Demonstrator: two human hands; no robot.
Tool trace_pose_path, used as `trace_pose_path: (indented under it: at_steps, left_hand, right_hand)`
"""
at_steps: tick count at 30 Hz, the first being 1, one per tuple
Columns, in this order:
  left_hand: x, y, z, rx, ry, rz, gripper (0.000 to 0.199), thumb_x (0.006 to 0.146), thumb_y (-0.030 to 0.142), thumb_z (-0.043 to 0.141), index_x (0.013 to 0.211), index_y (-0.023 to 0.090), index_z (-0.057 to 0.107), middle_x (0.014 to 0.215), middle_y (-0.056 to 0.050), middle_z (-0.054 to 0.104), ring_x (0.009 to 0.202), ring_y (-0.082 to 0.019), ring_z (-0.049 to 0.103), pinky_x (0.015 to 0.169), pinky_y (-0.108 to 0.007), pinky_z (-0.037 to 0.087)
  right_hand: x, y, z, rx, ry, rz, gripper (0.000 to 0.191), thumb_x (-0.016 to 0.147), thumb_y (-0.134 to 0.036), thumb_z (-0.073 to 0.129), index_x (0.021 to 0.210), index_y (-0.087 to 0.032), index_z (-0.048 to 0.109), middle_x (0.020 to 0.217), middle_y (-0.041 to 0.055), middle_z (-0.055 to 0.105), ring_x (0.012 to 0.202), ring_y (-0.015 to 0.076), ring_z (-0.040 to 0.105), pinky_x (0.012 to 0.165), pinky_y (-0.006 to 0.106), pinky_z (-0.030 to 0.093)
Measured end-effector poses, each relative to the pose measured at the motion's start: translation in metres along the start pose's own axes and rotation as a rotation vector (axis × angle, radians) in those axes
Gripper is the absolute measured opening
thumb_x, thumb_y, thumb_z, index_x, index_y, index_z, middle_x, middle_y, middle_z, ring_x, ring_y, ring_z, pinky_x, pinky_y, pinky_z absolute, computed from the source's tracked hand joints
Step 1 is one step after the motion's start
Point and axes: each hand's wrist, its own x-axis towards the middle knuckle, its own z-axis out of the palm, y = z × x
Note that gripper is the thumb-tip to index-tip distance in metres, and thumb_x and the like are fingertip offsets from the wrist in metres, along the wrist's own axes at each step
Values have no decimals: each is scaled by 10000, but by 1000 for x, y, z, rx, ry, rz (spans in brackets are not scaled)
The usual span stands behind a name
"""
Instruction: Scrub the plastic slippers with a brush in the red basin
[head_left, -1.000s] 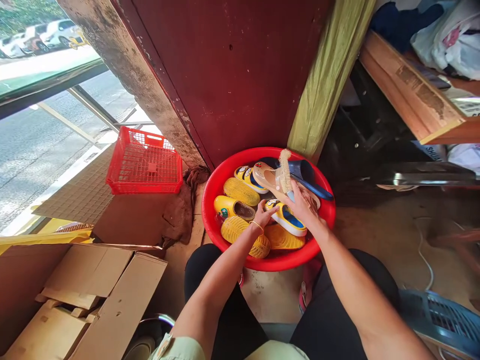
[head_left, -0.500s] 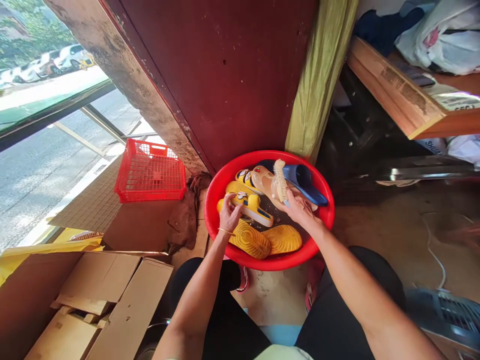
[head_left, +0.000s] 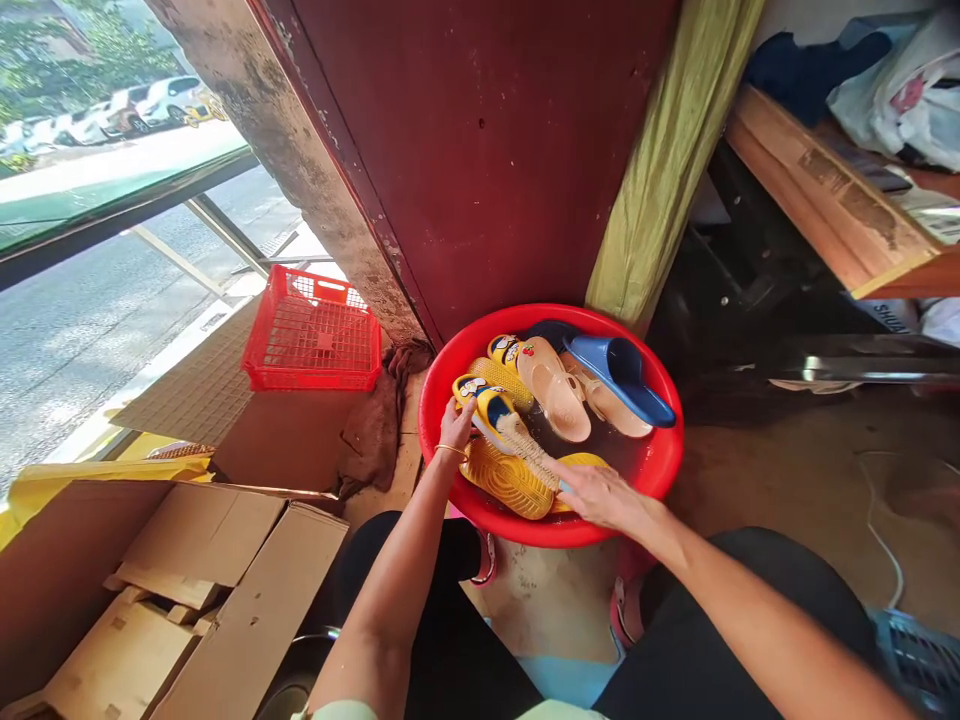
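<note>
A red plastic basket [head_left: 311, 335] stands left of a brown rag [head_left: 371, 430], which lies just beside the rim of a red basin [head_left: 480, 345]. In the basin, the left hand [head_left: 456, 428] steadies a yellow clog [head_left: 487, 415], its fingers pressed together and curled against the edge. A scrubbing brush [head_left: 521, 448] lies across that clog, bristles toward it, while the right hand [head_left: 604, 497] holds the far end, fingers close together and stretched along the back. Firm, short strokes with the clog pinned would suit this grip best. Further right, dark water lies beneath a beige sandal [head_left: 551, 388] and a blue slipper [head_left: 622, 378], with another yellow clog [head_left: 506, 480] below the brush.
</note>
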Motion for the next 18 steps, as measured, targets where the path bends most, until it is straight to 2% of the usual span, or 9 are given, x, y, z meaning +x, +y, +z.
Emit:
trace_pose_path:
  at_steps: [4,6,8,10,14,18]
  left_hand:
    - [2,-8,7,41,-32,-30,531,780,567,709,1102,148,657,671,17,585,559,-114,537,516,-211,424]
    - [-1,-11,14,14,-149,-29,532,753,585,711,1046,143,663,679,17,583,539,-99,499,497,-204,395]
    - [-9,-14,22,-21,-323,-26,561,720,602,725,1036,143,667,729,6,609,550,-89,487,495,-196,380]
    - [-17,-17,30,-13,-416,-17,595,711,620,725,1072,150,672,744,9,612,553,-83,467,492,-189,359]
    - [-24,-19,35,4,-373,37,626,708,618,728,1128,156,681,808,-9,655,664,-119,536,555,-199,412]
    - [-14,-16,25,-97,-275,99,589,708,578,746,1098,140,699,936,-60,711,814,-178,613,656,-245,483]
  right_hand:
    - [-4,-5,15,-18,-18,-28,610,922,-267,502,1528,-288,440,1053,107,732,910,257,695,808,356,519]
    - [9,1,14,-1,6,-32,602,920,-253,493,1519,-285,449,1037,101,729,912,248,689,804,340,516]
    - [30,7,10,12,32,12,569,927,-238,466,1495,-260,475,1011,105,726,884,237,691,767,322,515]
    - [53,10,7,36,59,64,531,928,-206,442,1454,-211,511,970,114,727,860,224,692,739,304,510]
    - [80,6,2,108,95,71,472,913,-151,430,1363,-139,574,936,119,742,895,210,693,782,284,504]
    - [66,-2,-4,235,50,3,503,895,-204,488,1386,-237,592,1176,81,744,1061,219,692,887,294,512]
